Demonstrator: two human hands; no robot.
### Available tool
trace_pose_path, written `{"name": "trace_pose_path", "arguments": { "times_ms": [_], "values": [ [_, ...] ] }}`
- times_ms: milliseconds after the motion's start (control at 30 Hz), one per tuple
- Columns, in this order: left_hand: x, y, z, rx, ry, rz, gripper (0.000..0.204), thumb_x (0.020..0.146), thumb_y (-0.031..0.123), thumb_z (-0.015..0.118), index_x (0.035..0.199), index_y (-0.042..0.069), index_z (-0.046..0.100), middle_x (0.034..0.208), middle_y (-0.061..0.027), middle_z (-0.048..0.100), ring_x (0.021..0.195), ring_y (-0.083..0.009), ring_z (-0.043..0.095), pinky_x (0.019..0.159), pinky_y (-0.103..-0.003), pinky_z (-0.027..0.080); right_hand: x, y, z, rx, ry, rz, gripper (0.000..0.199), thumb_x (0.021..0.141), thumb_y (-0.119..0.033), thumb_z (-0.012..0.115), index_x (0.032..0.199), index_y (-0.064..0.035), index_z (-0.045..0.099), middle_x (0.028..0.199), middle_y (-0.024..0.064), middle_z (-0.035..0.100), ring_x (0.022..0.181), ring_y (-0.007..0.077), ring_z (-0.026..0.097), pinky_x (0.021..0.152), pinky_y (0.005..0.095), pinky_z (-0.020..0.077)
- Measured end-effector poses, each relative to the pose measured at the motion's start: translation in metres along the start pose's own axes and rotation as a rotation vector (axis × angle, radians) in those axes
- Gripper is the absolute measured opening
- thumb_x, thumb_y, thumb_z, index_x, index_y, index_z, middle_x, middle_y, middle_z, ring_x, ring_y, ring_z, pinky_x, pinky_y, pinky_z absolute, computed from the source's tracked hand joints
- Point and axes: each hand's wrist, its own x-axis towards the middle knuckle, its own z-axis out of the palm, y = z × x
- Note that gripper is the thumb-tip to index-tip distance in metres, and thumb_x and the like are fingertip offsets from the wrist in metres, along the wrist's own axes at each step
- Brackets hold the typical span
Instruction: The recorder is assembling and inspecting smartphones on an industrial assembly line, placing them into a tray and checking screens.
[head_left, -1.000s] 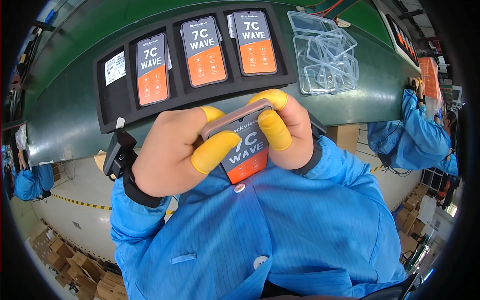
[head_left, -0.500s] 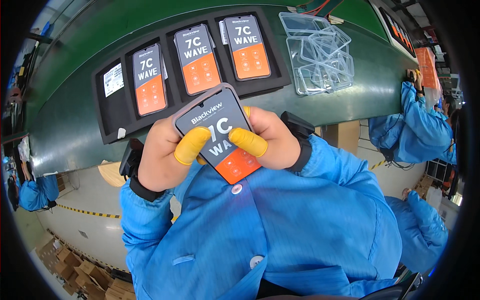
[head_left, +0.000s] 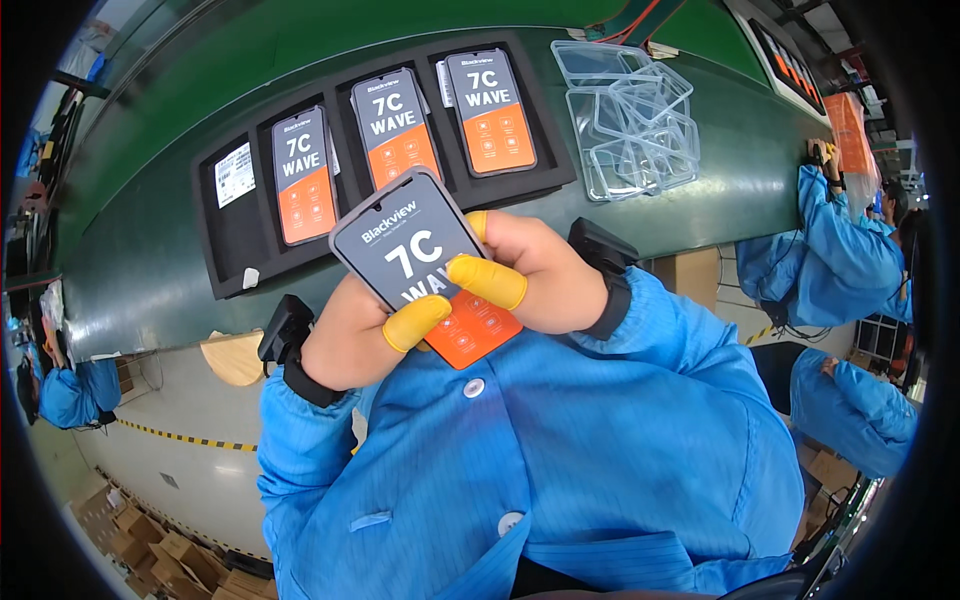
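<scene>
I hold a smartphone [head_left: 415, 262] in front of my chest, its front covered by a grey and orange printed film. A translucent rim, like that of a clear case, shows around its upper end. My left hand [head_left: 365, 335] grips the lower left side, and its yellow-covered thumb lies on the front. From the right, my right hand [head_left: 545, 270] is closed around the other edge, its thumb in a yellow finger cot pressed near the middle. The remaining fingers are mostly hidden behind the phone.
A black foam tray [head_left: 228, 275] on the green bench [head_left: 130, 270] holds three similar phones. Right of it lies a loose pile of clear phone cases [head_left: 640, 135]. A co-worker in blue [head_left: 830, 235] works at the far right. Cardboard boxes [head_left: 165, 560] sit on the floor.
The phone's upper end has shifted slightly left. My left thumb has slid down toward the orange part, and my left wrist has moved right and lower.
</scene>
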Motion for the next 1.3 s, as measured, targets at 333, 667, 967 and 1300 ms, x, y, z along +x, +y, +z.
{"name": "trace_pose_path", "arguments": {
  "times_ms": [333,667,967,1300],
  "values": [
    [-0.005,0.000,0.010,-0.178,0.128,-0.083,0.030,0.099,0.023,0.061,0.119,0.000,0.062,0.108,-0.0045,0.066,0.096,-0.0113,0.060,0.083,-0.029,0.049,-0.014,0.008,-0.012,-0.329,0.085,0.001,0.020,0.098,-0.019,0.064,0.104,0.0000,0.060,0.085,0.0000,0.062,0.076,0.0051,0.055,0.066,0.0234,0.0469],
    [-0.019,-0.008,0.003,-0.311,0.270,-0.004,0.033,0.097,0.022,0.064,0.121,0.000,0.061,0.113,-0.0062,0.066,0.102,-0.0143,0.060,0.089,-0.031,0.048,-0.015,-0.014,-0.002,-0.037,-0.021,0.196,0.022,0.100,-0.025,0.061,0.098,-0.0037,0.062,0.076,-0.0022,0.057,0.065,0.0041,0.050,0.056,0.0238,0.0433],
    [-0.023,0.000,-0.009,-0.009,-0.031,-0.069,0.036,0.093,0.019,0.068,0.124,0.001,0.061,0.114,-0.0101,0.068,0.104,-0.0199,0.065,0.088,-0.034,0.052,-0.005,-0.016,0.003,-0.132,-0.114,0.171,0.020,0.100,-0.022,0.062,0.102,-0.0026,0.063,0.080,-0.0025,0.058,0.069,0.0037,0.051,0.059,0.0230,0.0444],
    [-0.021,-0.019,0.002,-0.181,0.074,0.114,0.030,0.097,0.018,0.064,0.119,-0.002,0.063,0.110,-0.0094,0.068,0.104,-0.0199,0.063,0.091,-0.034,0.049,-0.005,-0.014,0.000,-0.099,-0.042,0.106,0.021,0.101,-0.025,0.059,0.102,-0.0036,0.061,0.078,-0.0014,0.058,0.066,0.0036,0.051,0.057,0.0218,0.0431]
  ]
}}
